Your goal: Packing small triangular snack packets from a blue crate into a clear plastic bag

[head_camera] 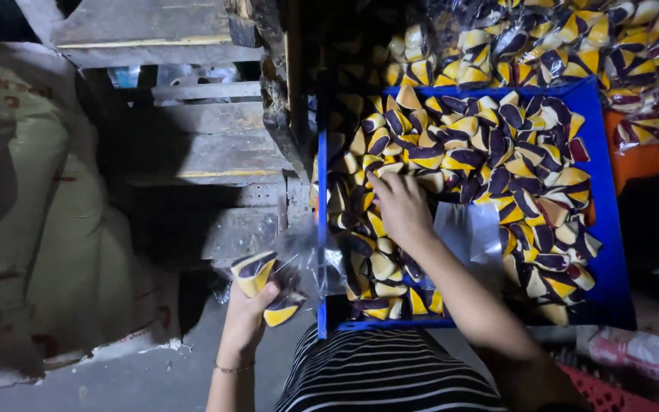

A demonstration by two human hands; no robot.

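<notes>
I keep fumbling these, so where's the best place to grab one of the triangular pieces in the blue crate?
Probably from above: the triangular pieces lie loosely heaped in the blue crate. Pinch a top one across its two flat faces near a raised corner, as the right hand is reaching down.

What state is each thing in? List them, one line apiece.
Left hand: closed around a clear bag.
Clear bag: open, a few yellow-and-purple pieces inside.
Right hand: fingers spread, resting on the pieces in the crate.
Blue crate: nearly full of loose yellow-and-purple pieces.
Filled bags: piled beyond the crate.
Pale sack: bulging, lying at the left.
</notes>
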